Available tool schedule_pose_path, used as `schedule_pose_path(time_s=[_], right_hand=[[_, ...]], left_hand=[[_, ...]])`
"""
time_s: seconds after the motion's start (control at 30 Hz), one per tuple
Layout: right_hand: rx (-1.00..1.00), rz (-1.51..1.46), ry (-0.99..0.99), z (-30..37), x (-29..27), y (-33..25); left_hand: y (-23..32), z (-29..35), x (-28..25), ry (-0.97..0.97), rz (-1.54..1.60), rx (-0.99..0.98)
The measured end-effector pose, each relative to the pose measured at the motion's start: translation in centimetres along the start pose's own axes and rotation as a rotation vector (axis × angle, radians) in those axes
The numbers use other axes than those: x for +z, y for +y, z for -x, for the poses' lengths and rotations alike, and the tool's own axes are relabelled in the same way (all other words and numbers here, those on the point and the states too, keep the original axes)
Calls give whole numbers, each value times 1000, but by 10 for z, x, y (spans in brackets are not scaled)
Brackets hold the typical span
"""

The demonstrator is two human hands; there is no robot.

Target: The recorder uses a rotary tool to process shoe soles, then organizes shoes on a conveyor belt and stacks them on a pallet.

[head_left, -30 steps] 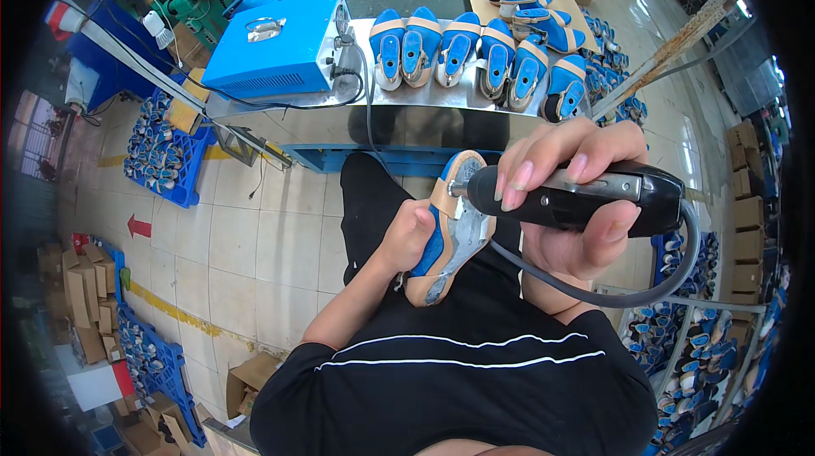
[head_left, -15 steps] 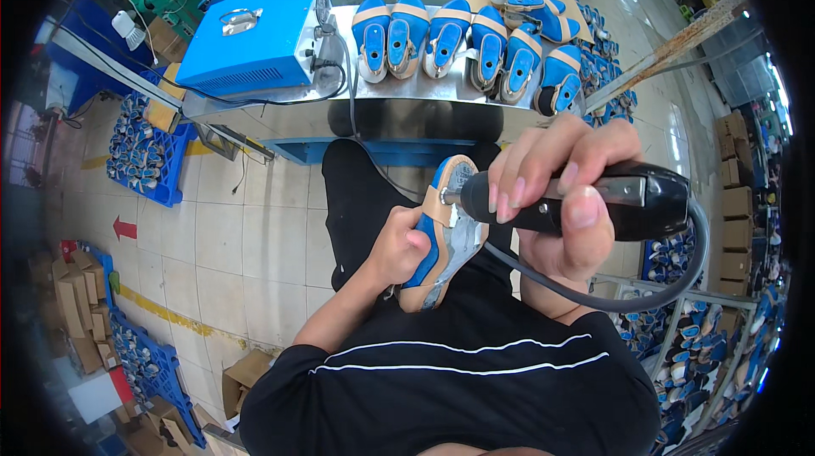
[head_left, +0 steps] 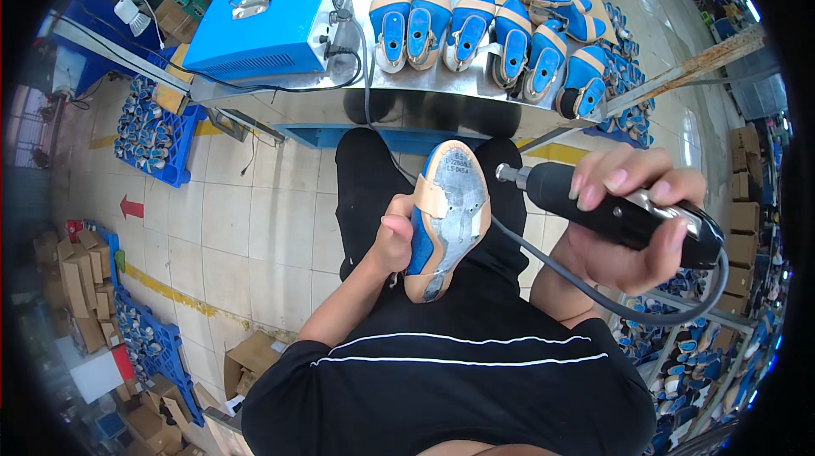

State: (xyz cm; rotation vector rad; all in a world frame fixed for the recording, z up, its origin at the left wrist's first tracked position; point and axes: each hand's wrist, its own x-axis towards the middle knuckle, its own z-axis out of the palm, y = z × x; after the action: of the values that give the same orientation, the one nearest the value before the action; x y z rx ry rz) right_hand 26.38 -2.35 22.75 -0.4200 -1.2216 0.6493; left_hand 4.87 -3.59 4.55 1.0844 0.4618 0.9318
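Note:
My left hand [head_left: 393,239] is closed around the side of a shoe upper on a blue shoe last [head_left: 454,210]. Its grey underside faces up, with tan material wrapped over the edges. In my right hand [head_left: 637,218] is a black corded power tool [head_left: 615,205], fingers wrapped around its body. The tool's round metal tip [head_left: 507,172] points left and stands apart from the shoe, just right of its toe end. A grey cable [head_left: 586,290] loops from the tool's rear, passes below my right hand and runs behind the shoe.
Ahead stands a metal-topped table [head_left: 323,99] bearing a blue control box [head_left: 263,23] and a row of lasted shoes [head_left: 467,27]. Pallets of lasts [head_left: 144,129] lie on the floor at left, near cardboard boxes [head_left: 85,278]. A rack of shoes [head_left: 692,354] stands at right.
The tool in my right hand has drawn back to the right, off the shoe. My left hand has turned the shoe so its underside shows more fully.

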Motion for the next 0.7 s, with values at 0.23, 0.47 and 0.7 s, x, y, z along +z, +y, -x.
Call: schedule_pose_path(time_s=[0.23, 0.47, 0.7], right_hand=[[94, -90, -119, -6, 9, 12], [118, -121, -182, -14, 17, 34], [278, -263, -251, -21, 15, 57]], left_hand=[[-8, -17, -4, 84, -47, 41], [-9, -24, -14, 112, -97, 18], [-9, -31, -26, 160, -47, -11]])
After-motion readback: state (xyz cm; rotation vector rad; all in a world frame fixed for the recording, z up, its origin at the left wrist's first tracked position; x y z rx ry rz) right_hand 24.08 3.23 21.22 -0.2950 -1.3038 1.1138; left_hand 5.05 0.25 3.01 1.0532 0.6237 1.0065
